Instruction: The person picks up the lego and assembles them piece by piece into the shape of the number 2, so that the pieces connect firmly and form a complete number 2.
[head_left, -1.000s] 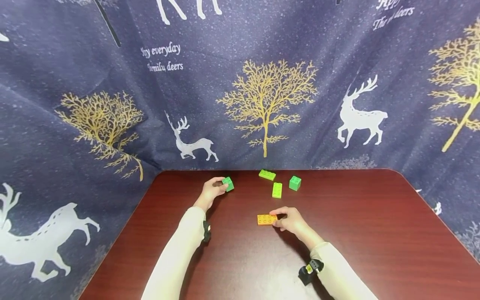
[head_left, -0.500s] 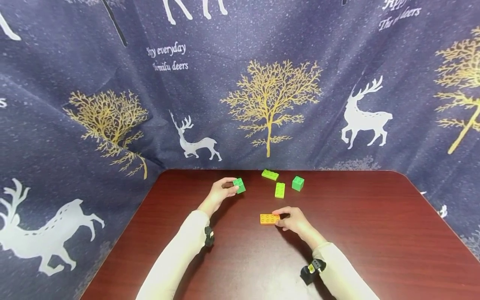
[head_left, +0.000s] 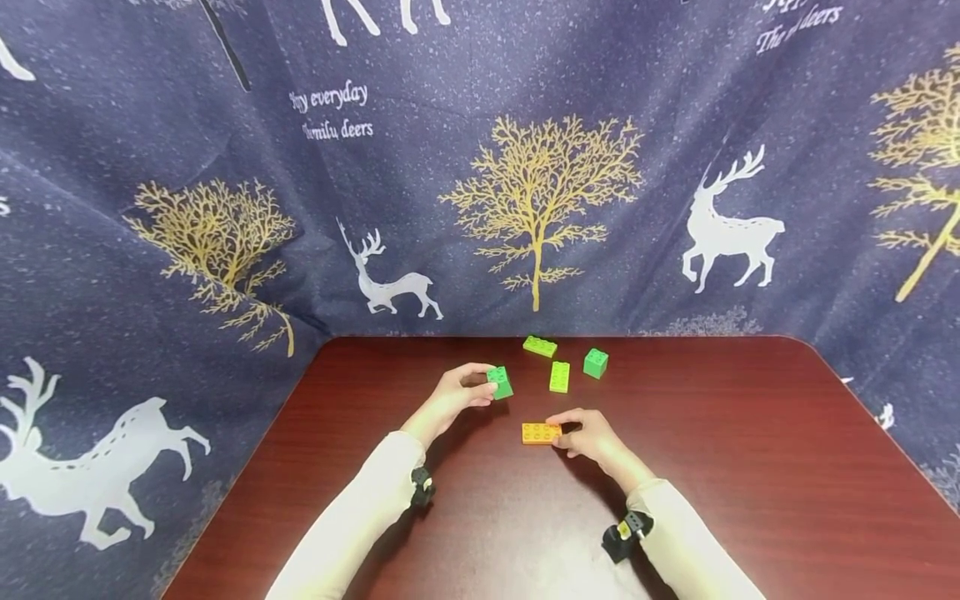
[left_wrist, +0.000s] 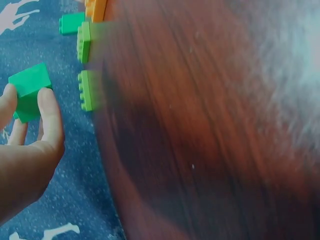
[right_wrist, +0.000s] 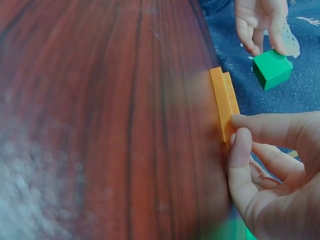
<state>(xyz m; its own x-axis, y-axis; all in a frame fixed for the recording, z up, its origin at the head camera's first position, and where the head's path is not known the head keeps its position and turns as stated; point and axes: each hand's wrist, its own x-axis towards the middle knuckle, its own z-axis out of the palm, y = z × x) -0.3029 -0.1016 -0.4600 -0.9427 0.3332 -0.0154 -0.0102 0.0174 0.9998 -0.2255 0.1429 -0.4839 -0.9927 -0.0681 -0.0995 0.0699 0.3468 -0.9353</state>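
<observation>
My left hand [head_left: 456, 392] pinches a green cube-shaped toy brick [head_left: 499, 382] between thumb and fingers, up off the table. In the left wrist view the same green brick [left_wrist: 31, 90] is tilted, its smooth faces toward the camera. My right hand [head_left: 594, 435] pinches the right end of an orange brick [head_left: 537, 432] with two rows of studs. This orange brick [right_wrist: 222, 102] shows a stepped side in the right wrist view. The green brick is beyond the orange one and slightly to its left, with a gap between them.
Two flat lime-green bricks, one farther back [head_left: 540, 346] and one nearer [head_left: 559, 377], lie behind the orange brick. Another green cube brick [head_left: 596, 362] stands to their right. The brown table [head_left: 712, 467] ends at a dark blue printed cloth [head_left: 450, 208].
My left hand has carried the green brick rightward and a little nearer, closer to the orange brick. My right hand keeps its pinch on the orange brick, nearly still.
</observation>
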